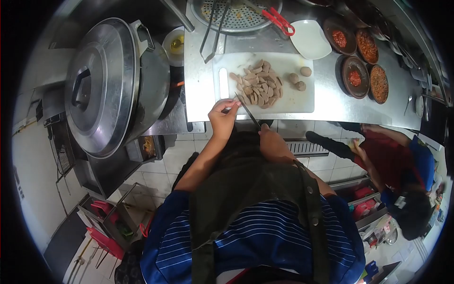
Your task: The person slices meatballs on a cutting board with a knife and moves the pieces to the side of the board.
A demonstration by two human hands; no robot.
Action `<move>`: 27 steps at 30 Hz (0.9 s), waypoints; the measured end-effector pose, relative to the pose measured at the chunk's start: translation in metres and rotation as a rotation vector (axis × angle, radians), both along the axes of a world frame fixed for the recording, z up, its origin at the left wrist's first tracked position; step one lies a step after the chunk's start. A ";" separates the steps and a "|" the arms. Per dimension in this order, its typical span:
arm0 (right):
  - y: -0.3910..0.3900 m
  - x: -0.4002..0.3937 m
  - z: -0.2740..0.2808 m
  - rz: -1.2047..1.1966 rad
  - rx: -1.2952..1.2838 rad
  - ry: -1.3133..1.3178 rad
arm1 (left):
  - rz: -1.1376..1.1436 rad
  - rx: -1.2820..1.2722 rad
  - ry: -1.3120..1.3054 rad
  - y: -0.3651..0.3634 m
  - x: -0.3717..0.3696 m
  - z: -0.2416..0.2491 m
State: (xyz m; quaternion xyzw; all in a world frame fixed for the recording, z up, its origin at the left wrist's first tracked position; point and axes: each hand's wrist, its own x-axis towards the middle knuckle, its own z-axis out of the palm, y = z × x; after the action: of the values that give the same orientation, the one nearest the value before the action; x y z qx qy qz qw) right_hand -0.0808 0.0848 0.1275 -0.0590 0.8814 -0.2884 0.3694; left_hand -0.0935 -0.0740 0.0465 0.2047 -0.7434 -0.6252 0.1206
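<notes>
My right hand (pixel 270 141) is wrapped around the handle of a knife (pixel 248 111), whose narrow blade points up and left over the cutting board's front edge. My left hand (pixel 224 116) is closed in a pinch beside the knife's tip; what lies between its fingertips is too small to make out. A heap of sliced meatballs (pixel 261 85) covers the middle of the white cutting board (pixel 302 102), just beyond both hands. Towards the board's right side sit whole brown meatballs (pixel 294 78).
A large lidded pot (pixel 101 87) stands at left, near a bowl of yellow liquid (pixel 176 43). Behind the board are metal tongs (pixel 216 35), a perforated pan (pixel 236 20), red-handled tongs (pixel 280 21) and a white plate (pixel 310 40). Brown sauce dishes (pixel 354 78) stand right. Another person (pixel 392 156) is at right.
</notes>
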 end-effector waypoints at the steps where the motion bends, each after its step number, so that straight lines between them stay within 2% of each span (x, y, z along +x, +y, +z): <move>1: -0.001 0.002 -0.005 -0.004 0.000 -0.012 | -0.003 -0.038 -0.010 -0.001 0.001 -0.001; 5: -0.019 -0.006 -0.015 0.051 0.056 0.049 | 0.018 0.071 -0.019 -0.008 0.001 -0.016; 8: -0.030 -0.013 -0.018 0.073 0.107 0.056 | -0.014 0.118 -0.141 -0.013 0.000 -0.012; 13: -0.034 -0.017 -0.044 0.036 0.096 0.161 | -0.044 0.030 -0.049 -0.006 0.006 -0.013; 16: -0.012 -0.016 -0.064 0.039 -0.051 0.273 | -0.036 -0.010 -0.052 -0.001 0.001 -0.005; 17: -0.001 -0.017 -0.062 0.017 -0.160 0.100 | -0.030 -0.040 -0.091 0.001 0.000 -0.001; 18: 0.007 -0.020 -0.058 -0.001 -0.264 -0.074 | -0.049 -0.192 -0.091 0.002 -0.003 0.009; 19: 0.015 -0.023 -0.054 0.008 -0.263 -0.064 | -0.041 -0.192 -0.081 0.003 -0.007 0.014; 21: 0.024 -0.025 -0.039 -0.147 -0.262 -0.454 | -0.176 -0.349 -0.030 0.004 -0.012 0.019; 22: 0.026 -0.020 -0.050 -0.141 -0.263 -0.454 | -0.246 -0.438 0.018 0.001 -0.014 0.014; 23: 0.027 -0.013 -0.069 -0.054 -0.292 -0.070 | -0.241 -0.441 0.018 -0.003 -0.017 0.013; 24: 0.025 -0.012 -0.072 0.032 -0.315 0.315 | -0.269 -0.555 -0.057 -0.006 -0.019 0.012; 25: 0.024 -0.012 -0.076 0.035 -0.320 0.316 | -0.296 -0.669 -0.134 -0.008 -0.020 0.012; 27: 0.010 -0.018 -0.061 -0.010 -0.108 0.166 | -0.271 -0.656 -0.146 -0.010 -0.021 0.014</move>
State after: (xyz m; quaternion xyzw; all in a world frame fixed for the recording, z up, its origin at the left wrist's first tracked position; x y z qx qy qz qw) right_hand -0.0987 0.0950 0.0663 -0.0981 0.8925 -0.3314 0.2899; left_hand -0.1148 -0.0845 0.0603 0.0988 -0.9315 -0.3475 0.0427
